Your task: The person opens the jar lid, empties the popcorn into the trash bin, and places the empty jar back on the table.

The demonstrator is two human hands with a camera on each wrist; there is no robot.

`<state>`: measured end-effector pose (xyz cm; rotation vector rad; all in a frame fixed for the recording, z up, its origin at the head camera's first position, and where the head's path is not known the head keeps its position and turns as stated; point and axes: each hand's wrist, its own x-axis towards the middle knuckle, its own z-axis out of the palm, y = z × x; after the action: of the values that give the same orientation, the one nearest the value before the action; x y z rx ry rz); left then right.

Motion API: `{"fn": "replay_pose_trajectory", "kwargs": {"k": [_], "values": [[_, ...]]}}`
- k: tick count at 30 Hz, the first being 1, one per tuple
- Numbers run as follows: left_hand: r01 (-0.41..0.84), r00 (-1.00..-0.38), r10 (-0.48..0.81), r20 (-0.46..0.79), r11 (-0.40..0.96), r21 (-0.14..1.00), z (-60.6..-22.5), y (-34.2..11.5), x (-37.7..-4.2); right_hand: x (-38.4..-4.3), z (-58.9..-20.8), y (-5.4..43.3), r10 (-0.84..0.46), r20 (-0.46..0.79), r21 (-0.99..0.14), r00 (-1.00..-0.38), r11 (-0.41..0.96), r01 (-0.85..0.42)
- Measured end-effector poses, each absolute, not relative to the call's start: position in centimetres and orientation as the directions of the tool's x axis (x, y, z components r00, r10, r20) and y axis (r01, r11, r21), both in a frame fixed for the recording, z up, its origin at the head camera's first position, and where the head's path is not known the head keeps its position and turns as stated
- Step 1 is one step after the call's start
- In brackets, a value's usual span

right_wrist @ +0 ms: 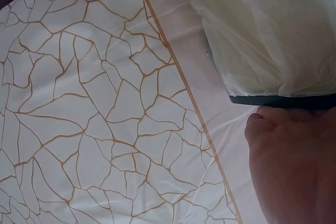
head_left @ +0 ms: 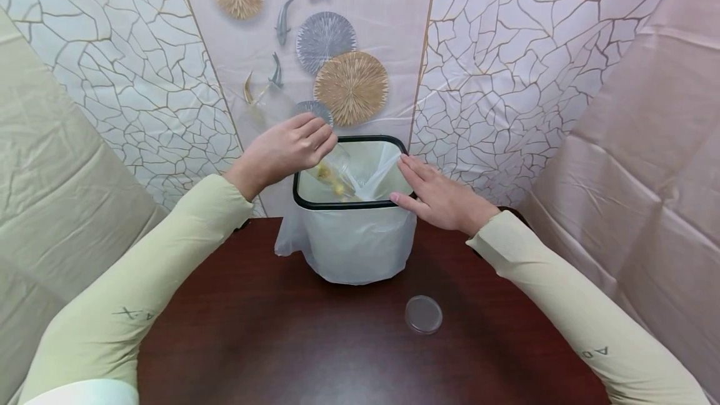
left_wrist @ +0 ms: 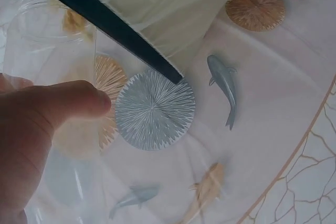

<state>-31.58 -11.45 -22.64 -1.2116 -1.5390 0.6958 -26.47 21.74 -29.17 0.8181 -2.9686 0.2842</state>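
Note:
My left hand (head_left: 300, 145) grips a clear plastic jar (left_wrist: 58, 135) with a threaded mouth, tipped over a bin. Yellowish-brown bits (left_wrist: 76, 22) show near the jar's mouth, and in the head view yellow matter (head_left: 339, 189) appears within the bin's opening. The trash bin (head_left: 357, 242) stands upright, lined with a translucent white bag and ringed by a black rim (head_left: 360, 205). On the bin's right side, my right hand (head_left: 441, 199) rests with fairly straight fingers against the rim. Part of the jar is hidden behind my left hand.
A clear round lid (head_left: 424, 314) lies on the dark reddish-brown table (head_left: 292, 342), in front of the bin and to its right. Patterned cloth (head_left: 506, 67) hangs behind the bin, with beige cloth (head_left: 635, 142) at the sides. Loose bag (head_left: 289, 236) bulges out at the bin's left.

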Motion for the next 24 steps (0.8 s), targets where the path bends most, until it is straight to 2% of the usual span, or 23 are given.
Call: {"fn": "replay_pose_trajectory", "kwargs": {"k": [3, 5, 7, 10, 13, 17, 20, 24], "values": [[0.326, 0.043, 0.938, 0.345, 0.313, -0.892, -22.7, -11.3, -31.5, -26.5, -29.2, 21.7, -0.502, 0.096, -0.168, -0.86, 0.843, -0.511], [0.333, 0.032, 0.937, 0.348, 0.318, -0.887, -22.8, -11.2, -31.4, -26.5, -29.2, 21.7, -0.498, 0.097, -0.171, -0.862, 0.845, -0.507], [0.364, -0.001, 0.929, 0.37, 0.345, -0.865, -22.9, -11.2, -31.3, -26.5, -29.2, 21.7, -0.498, 0.094, -0.171, -0.862, 0.845, -0.506], [0.454, -0.081, 0.9, 0.429, 0.416, -0.788, -23.2, -11.2, -31.0, -26.5, -29.1, 21.8, -0.497, 0.092, -0.174, -0.863, 0.845, -0.505], [0.574, -0.172, 0.845, 0.506, 0.504, -0.645, -23.5, -11.5, -30.8, -26.6, -29.1, 21.9, -0.496, 0.092, -0.181, -0.863, 0.844, -0.505], [0.693, -0.32, 0.737, 0.595, 0.61, -0.384, -24.0, -12.2, -30.6, -26.6, -29.2, 21.8, -0.506, 0.097, -0.17, -0.857, 0.84, -0.515], [0.712, -0.437, 0.629, 0.643, 0.679, -0.181, -24.4, -13.0, -30.6, -26.7, -29.3, 21.8, -0.509, 0.102, -0.161, -0.855, 0.84, -0.519], [0.672, -0.572, 0.46, 0.679, 0.737, 0.067, -25.3, -14.2, -30.7, -26.7, -29.4, 21.8, -0.51, 0.1, -0.162, -0.854, 0.839, -0.52]]}}
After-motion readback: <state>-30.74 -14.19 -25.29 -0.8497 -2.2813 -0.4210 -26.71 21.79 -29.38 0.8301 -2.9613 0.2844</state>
